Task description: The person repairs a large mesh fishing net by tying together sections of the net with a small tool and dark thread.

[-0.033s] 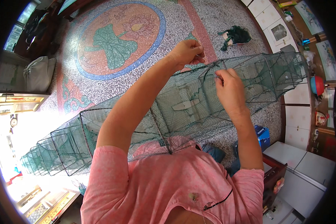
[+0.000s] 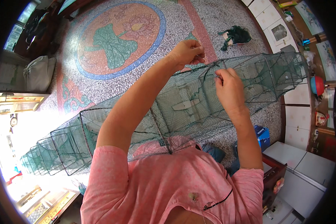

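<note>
A long green mesh net [image 2: 186,89] on dark square frames stretches diagonally across my view, in front of my pink shirt. My left hand [image 2: 190,52] is raised at the net's far edge, fingers curled and pinched on something too small to make out. My right hand [image 2: 227,86] is lower and to its right, over the mesh, thumb and index finger closed on something small and thin that I cannot identify. A pale elongated shape [image 2: 181,106] shows through the netting below my hands.
Patterned terrazzo floor [image 2: 115,48] lies beyond the net. A dark green bundle [image 2: 236,36] sits on it. A blue box [image 2: 262,135] is at my right, near white cabinets [image 2: 296,121] and a red bowl [image 2: 317,85]. A pale bag [image 2: 37,74] stands at left.
</note>
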`<action>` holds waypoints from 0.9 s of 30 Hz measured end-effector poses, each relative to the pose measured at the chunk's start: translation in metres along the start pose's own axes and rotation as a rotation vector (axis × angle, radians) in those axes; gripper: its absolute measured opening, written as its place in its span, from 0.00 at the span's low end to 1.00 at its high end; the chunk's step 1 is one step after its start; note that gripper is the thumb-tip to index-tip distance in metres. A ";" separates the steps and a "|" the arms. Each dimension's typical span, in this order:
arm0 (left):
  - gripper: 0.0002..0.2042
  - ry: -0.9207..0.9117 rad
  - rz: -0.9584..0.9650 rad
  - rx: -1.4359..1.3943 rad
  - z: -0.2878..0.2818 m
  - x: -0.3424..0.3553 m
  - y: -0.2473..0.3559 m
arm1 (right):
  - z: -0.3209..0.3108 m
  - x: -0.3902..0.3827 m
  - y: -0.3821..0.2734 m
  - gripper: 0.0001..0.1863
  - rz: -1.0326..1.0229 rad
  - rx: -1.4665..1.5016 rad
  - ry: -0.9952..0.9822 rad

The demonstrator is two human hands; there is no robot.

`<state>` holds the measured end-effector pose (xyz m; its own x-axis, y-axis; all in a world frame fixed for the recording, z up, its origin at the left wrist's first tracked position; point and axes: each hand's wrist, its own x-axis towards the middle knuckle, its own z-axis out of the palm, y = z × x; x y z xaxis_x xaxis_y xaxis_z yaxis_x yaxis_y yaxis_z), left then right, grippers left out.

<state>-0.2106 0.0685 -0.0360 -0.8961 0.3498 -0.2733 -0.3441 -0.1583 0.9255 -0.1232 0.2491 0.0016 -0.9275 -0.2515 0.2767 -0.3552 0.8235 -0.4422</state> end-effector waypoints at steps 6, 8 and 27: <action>0.09 -0.061 -0.055 0.138 -0.002 0.000 -0.007 | 0.015 0.011 -0.003 0.08 0.083 0.150 0.062; 0.09 -0.009 -0.087 0.082 0.005 -0.001 -0.010 | 0.025 0.013 0.001 0.09 0.030 0.166 0.107; 0.08 0.247 0.356 0.206 0.024 -0.001 -0.014 | 0.008 0.061 -0.002 0.06 0.071 -0.045 -0.118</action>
<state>-0.1981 0.0920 -0.0422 -0.9965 0.0736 0.0393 0.0369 -0.0340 0.9987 -0.1802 0.2284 0.0126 -0.9583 -0.2476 0.1430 -0.2852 0.8626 -0.4178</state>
